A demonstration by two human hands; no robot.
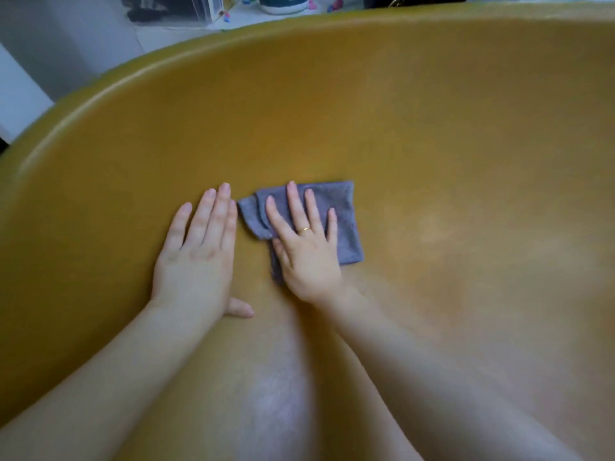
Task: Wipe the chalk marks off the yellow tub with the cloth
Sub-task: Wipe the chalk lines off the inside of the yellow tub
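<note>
The yellow tub (432,128) fills nearly the whole view; both my arms reach down onto its inner surface. A folded grey-purple cloth (346,224) lies flat on that surface near the middle. My right hand (306,247), with a gold ring, presses flat on the cloth with fingers spread. My left hand (196,257) rests palm down on the bare tub just left of the cloth, fingers together, holding nothing. Faint pale smears show on the tub right of the cloth (432,227) and between my forearms (273,394).
Beyond the tub's far rim, at the top, stand a dark round container with a white base (283,3), a clear box (186,8) and small colourful bits on a pale floor. A white wall or panel (20,91) is at the far left.
</note>
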